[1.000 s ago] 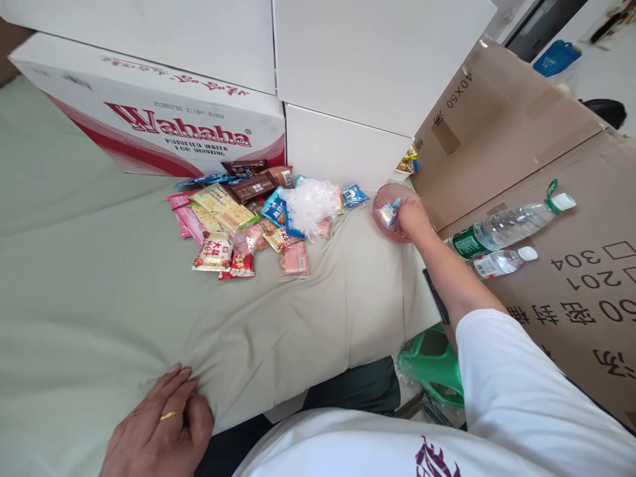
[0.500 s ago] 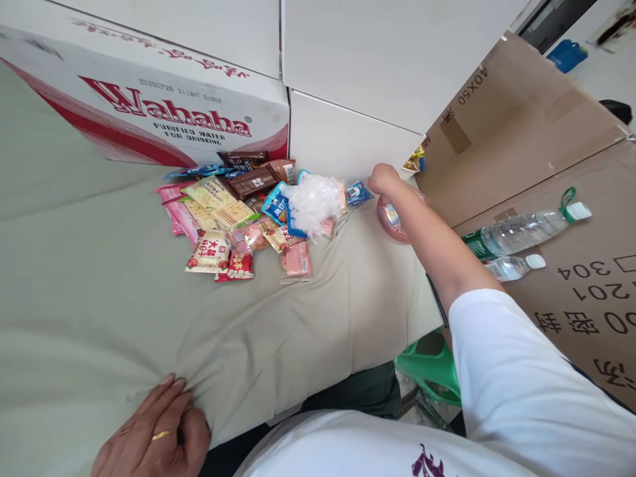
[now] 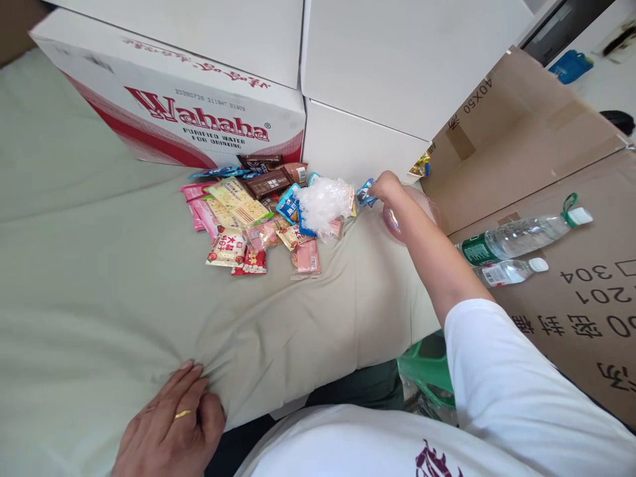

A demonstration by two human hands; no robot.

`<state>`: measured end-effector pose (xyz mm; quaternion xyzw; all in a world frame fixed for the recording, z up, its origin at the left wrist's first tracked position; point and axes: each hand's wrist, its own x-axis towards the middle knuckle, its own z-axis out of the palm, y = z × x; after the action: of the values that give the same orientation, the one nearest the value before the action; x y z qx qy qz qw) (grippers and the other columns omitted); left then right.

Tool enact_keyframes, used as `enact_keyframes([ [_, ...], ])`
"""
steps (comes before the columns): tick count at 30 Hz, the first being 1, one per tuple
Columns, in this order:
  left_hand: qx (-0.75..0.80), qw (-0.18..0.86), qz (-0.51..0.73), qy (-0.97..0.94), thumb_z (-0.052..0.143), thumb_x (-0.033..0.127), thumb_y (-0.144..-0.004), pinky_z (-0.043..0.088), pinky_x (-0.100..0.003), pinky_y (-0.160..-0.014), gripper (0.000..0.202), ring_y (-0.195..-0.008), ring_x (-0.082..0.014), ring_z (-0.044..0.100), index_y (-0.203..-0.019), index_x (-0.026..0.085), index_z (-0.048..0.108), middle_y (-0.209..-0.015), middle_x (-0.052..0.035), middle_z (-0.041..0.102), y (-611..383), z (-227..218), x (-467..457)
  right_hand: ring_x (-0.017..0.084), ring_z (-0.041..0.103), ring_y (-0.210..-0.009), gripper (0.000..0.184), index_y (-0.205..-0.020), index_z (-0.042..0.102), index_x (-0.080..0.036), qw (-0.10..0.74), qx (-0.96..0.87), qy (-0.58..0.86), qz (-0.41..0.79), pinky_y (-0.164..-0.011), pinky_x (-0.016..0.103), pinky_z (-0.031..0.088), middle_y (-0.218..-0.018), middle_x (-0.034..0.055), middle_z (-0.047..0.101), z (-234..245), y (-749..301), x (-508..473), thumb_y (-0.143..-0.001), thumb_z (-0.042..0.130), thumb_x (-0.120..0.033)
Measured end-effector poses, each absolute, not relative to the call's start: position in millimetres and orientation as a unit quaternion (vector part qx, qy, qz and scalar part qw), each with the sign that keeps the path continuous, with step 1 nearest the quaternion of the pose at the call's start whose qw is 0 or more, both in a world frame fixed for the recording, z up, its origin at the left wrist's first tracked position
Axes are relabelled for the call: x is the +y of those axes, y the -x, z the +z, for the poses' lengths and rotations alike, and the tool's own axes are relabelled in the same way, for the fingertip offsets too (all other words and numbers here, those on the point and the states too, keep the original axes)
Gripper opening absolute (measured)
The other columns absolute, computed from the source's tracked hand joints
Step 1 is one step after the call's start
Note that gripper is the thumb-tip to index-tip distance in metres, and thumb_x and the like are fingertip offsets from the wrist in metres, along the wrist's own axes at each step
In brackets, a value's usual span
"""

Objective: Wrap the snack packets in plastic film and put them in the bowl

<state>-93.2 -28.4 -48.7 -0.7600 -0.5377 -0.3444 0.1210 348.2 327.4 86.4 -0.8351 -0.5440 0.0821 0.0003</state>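
My left hand (image 3: 171, 421), with a gold ring on one finger, lies palm down on the pale green cloth (image 3: 149, 318) near the front edge, holding nothing. Farther off, my right hand (image 3: 389, 187) pinches a small blue snack packet (image 3: 366, 193), its fingertips partly hidden by the hand itself. Beneath the right wrist is a pinkish see-through bowl (image 3: 394, 225), partly covered by the forearm. Left of the packet, a wad of clear crinkled plastic (image 3: 326, 205) lies on a pile of snacks: brown wrapped bars (image 3: 269, 183), a cracker pack (image 3: 233, 199) and a cream-and-red packet (image 3: 226, 248).
A white and red Wahaha water carton (image 3: 199, 119) and a white box (image 3: 358, 139) stand behind the snacks. On the right are large brown cardboard boxes (image 3: 517, 179), two plastic bottles (image 3: 527, 235) and a green stool (image 3: 430, 364) below the table edge.
My right hand has closed on the blue packet, which is now tilted up in its fingers. The bowl shows more of its inside. The view has shifted slightly; my left hand stays on the cloth.
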Motion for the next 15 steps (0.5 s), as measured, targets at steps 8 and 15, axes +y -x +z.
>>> enact_keyframes([
  [8,-0.539,0.123,-0.342,0.760,0.074,0.007,-0.075,0.059,-0.040,-0.082,0.027,-0.095,-0.0318,0.079,-0.101,0.016,0.070,-0.110,-0.0131,0.081,93.9,-49.6,-29.2,0.013,0.045,-0.050,0.014,-0.102,0.070,-0.020,0.133,-0.515,0.827,0.181,-0.052,0.029,0.046,-0.065,-0.0011,0.053,164.1,-447.8,238.1,-0.094,0.068,-0.032],
  [15,-0.584,-0.024,-0.359,0.728,0.074,0.010,-0.077,0.057,-0.051,-0.098,0.022,-0.111,-0.0367,0.075,-0.099,0.016,0.072,-0.120,-0.0157,0.078,101.2,-65.0,-36.4,0.023,0.060,-0.058,0.030,-0.078,0.072,-0.021,0.064,-0.510,0.838,0.183,-0.060,0.041,0.054,-0.057,0.0024,0.052,120.2,-474.5,207.3,-0.079,0.083,-0.050],
])
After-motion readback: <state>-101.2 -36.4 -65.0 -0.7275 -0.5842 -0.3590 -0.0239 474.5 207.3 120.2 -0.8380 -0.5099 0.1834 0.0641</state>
